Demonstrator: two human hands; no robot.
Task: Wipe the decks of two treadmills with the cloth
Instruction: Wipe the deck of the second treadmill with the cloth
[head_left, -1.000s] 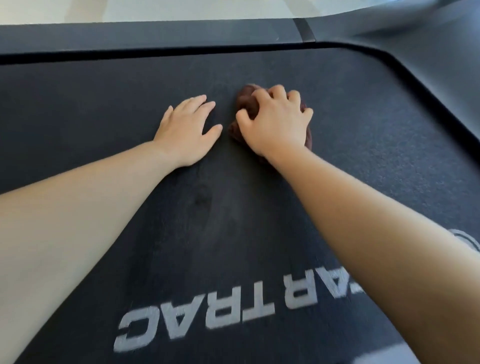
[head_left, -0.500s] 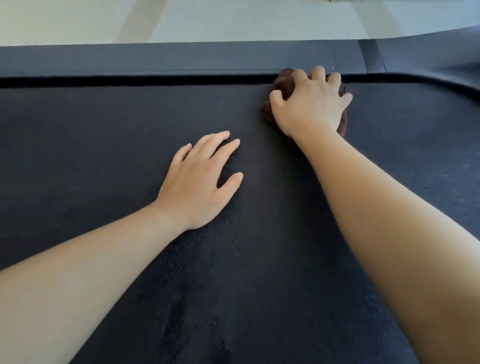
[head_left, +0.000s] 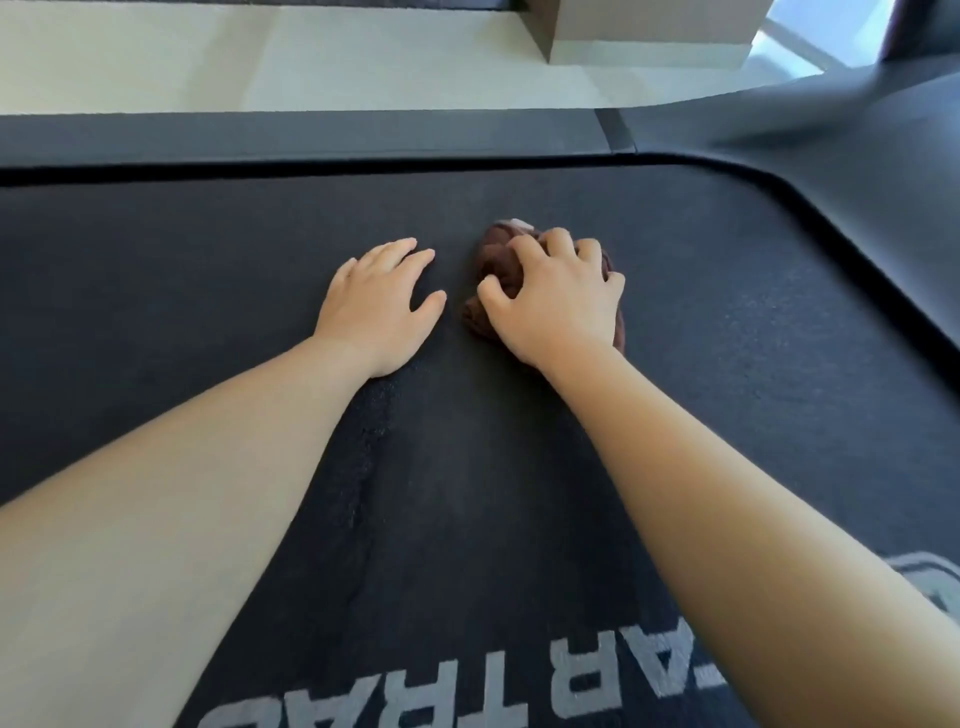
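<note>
The right hand (head_left: 558, 304) has its grip curled shut over a bunched brown cloth (head_left: 491, 270). The cloth is pressed down on the black treadmill deck (head_left: 208, 270). Bits of cloth stick out past the fingers on the far side and on the thumb side of the grip. A small pale patch shows on the cloth's far tip.

The left hand (head_left: 376, 306) lies flat on the deck just beside the grip, on its thumb side. Its fingers are spread and it holds nothing. A thin strip of bare deck shows between the two hands.

Past the grip, away from the person, there is open deck up to a dark groove (head_left: 311, 169). Beyond the groove runs a grey side rail (head_left: 311, 132), then the pale floor (head_left: 208, 57). On the little-finger side of the grip the deck is open too, until the edge bends in a round corner (head_left: 795, 200). Near the person, grey letters (head_left: 582, 680) are printed on the deck.
</note>
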